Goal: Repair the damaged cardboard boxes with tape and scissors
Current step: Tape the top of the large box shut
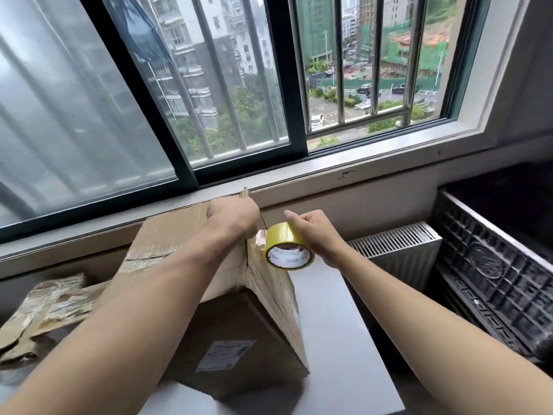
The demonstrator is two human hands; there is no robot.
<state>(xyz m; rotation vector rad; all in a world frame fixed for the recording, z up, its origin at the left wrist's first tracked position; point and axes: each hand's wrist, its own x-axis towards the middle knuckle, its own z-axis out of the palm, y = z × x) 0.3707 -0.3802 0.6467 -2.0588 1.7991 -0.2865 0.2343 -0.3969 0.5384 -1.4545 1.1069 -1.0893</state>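
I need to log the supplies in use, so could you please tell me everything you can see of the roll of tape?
The roll of tape is yellow, glossy plastic film wound on a white core printed "MADE IN CHINA". It is held in the air, tilted with its open side toward the camera, beside the upper right edge of the cardboard box. The right hand grips it from above. A clear strip seems to run from it toward the left hand, though blur hides the join.

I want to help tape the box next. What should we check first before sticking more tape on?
1. Right hand grips the tape roll: ok.
2. Left hand holds the tape end at the box corner: ok.
3. Tape strip pulled straight, no twist: cannot tell.
4. Box sits steady on the table: ok.
5. Scissors within reach: cannot tell, none in view.
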